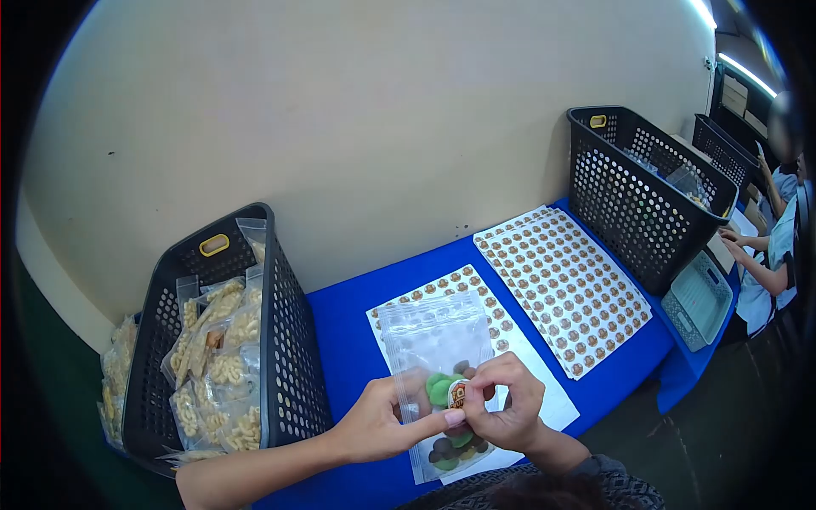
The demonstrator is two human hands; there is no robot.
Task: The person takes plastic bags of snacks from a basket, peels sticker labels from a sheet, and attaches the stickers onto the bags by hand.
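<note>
A clear zip bag [435, 327] with green and brown round pieces inside is held in front of me, above the blue table. My left hand [384, 422] is closed on its left side, fingers behind and thumb across the front. A round printed sticker [457, 393] lies against the bag's front, close to my left thumb tip. My right hand [512, 401] pinches at the sticker's right edge, thumb and forefinger together. Under the bag is a partly used sticker sheet [459, 280], white where stickers are gone.
A black basket [293, 357] of bagged pale snacks stands at left, with more bags beside it. A stack of sticker sheets [565, 289] lies on the blue table [348, 297]. Back right are another black basket [625, 200], a grey-green tray [701, 302] and other people.
</note>
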